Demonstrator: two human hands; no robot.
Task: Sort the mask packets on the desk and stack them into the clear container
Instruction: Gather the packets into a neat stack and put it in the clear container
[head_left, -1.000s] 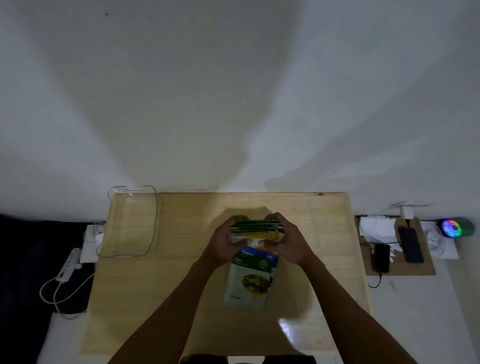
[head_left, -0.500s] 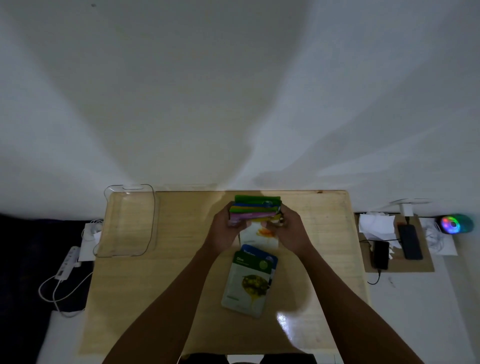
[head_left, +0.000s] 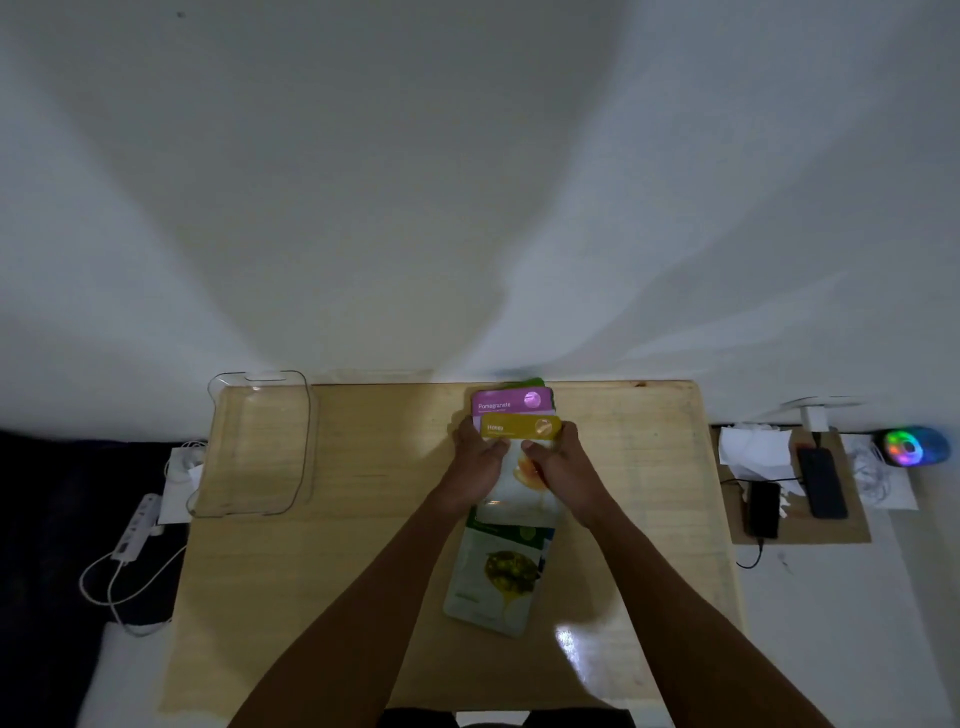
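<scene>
A bundle of mask packets is held near the far middle of the wooden desk. Its front face is a yellow Honey packet; a purple Pomegranate packet and a green edge show behind it. My left hand grips the bundle's left side and my right hand grips its right side. A green-labelled packet with a leafy picture lies flat on the desk just below the bundle. The clear container sits at the desk's far left corner with nothing in it.
A white power strip and cable lie on the floor left of the desk. To the right, a brown board carries two phones and crumpled paper. A glowing coloured light sits at the far right.
Both hands have tilted the bundle from edge-on to face-up and spread it, so the Honey and Pomegranate labels show. It has also shifted slightly farther from me.
</scene>
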